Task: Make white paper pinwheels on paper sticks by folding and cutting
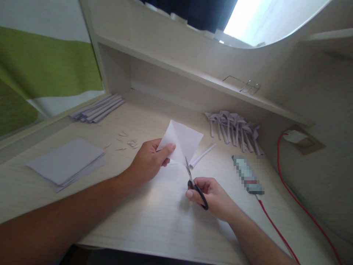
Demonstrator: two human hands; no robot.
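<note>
My left hand (153, 158) pinches a white square of paper (182, 140) by its left edge, thumb on top. A crease runs down the square. In my right hand (206, 195) is a pair of scissors (197, 189) with black handles, my fingers in the loops. The blade tips meet the lower corner of the square; whether they have cut into it I cannot tell. A rolled paper tube (202, 156) lies on the desk just behind the scissors, close to the square's right side.
Stacked paper sheets (68, 160) lie at left, with rolled paper tubes (100, 106) behind them. Small wooden bits (128, 143) are scattered mid-desk. Folded paper pinwheels on sticks (234, 127) stand in a row at back right. A phone (248, 175) with a red cable (275, 224) lies right.
</note>
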